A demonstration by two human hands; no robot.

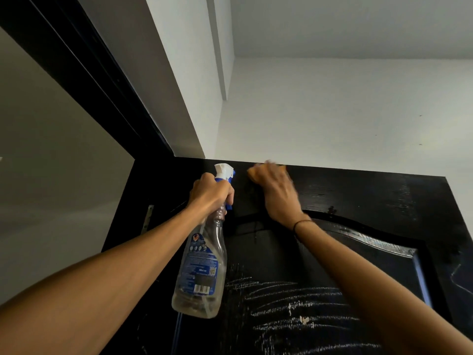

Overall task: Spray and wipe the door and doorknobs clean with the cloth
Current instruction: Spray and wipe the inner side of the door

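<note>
1. My left hand (211, 193) curls round the neck of the spray bottle (202, 267), which hangs upright just left of my other hand.
2. My right hand (276, 190) bunches the cloth (252, 174), fingers closed on it, pressing the door (358, 201) by its top edge.
3. That edge runs left to right; unwiped face stretches rightward, so I judge the right hand is nearer.

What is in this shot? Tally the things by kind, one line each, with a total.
Hands: 2, left hand and right hand
Spray bottles: 1, spray bottle gripped by the left hand
Cloths: 1, cloth bunched under the right hand
Doors: 1, black door
Hinges: 1, hinge
Total: 6
</note>
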